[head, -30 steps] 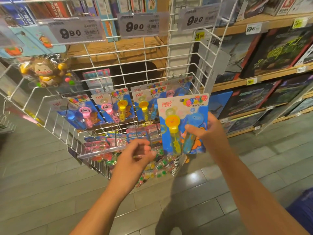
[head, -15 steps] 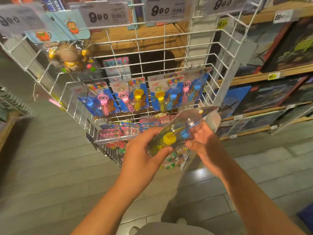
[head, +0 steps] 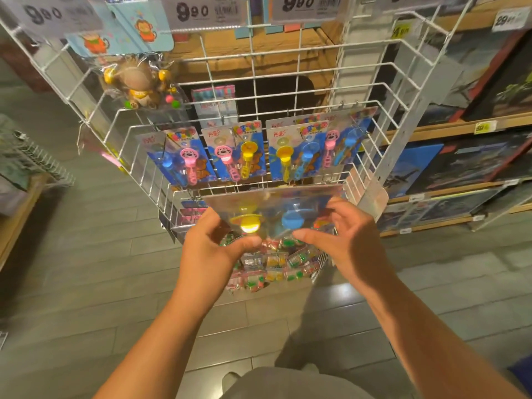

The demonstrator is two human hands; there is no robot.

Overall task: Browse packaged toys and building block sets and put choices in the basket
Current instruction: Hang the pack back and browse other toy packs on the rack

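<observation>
Wire rack [head: 383,133] and hanging toy cards [head: 236,151] block ahead.

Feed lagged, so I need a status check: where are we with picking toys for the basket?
Done: one bubble-wand blister pack is off the wire rack. In hand: left hand and right hand hold it tilted flat. Left: dropping it in a basket, which isn't in view; similar packs hang on the rack.
</observation>
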